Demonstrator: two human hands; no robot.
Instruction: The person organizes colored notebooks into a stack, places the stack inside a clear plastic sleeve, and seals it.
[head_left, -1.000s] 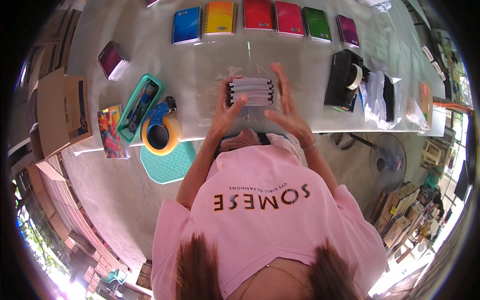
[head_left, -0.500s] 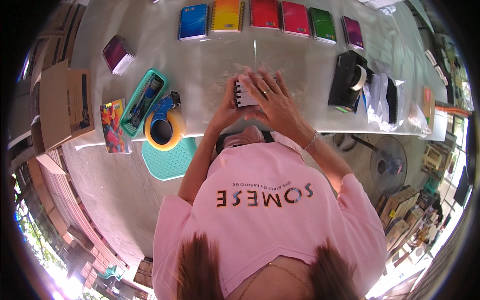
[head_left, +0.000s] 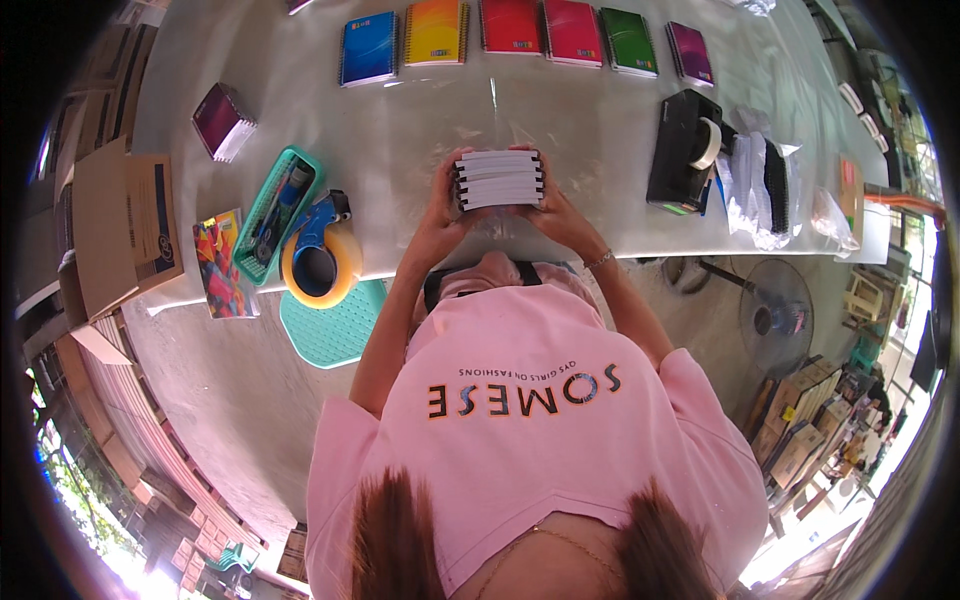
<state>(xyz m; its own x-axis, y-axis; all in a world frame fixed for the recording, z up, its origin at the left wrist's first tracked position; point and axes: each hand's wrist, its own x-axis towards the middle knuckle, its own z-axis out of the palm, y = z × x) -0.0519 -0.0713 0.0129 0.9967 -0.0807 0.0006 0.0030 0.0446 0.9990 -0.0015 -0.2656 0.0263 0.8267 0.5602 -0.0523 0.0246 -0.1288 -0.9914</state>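
Note:
A stack of small spiral notebooks stands between my hands, its white page edges facing up and black coils showing at both ends. My left hand grips the left end, and my right hand closes round the right end. Clear plastic film lies on the table just beyond the stack. Farther off is a row of spiral notebooks: a blue one, a yellow one, a red one, a pink one, a green one and a purple one.
At left are a purple notebook stack, a teal basket of tools, a tape dispenser and a colourful booklet. A black tape dispenser and plastic-wrapped coils lie at right. The table's front edge is close.
My right hand has moved off the top of the stack to its right end. The notebooks now face up with their page edges, held from both sides.

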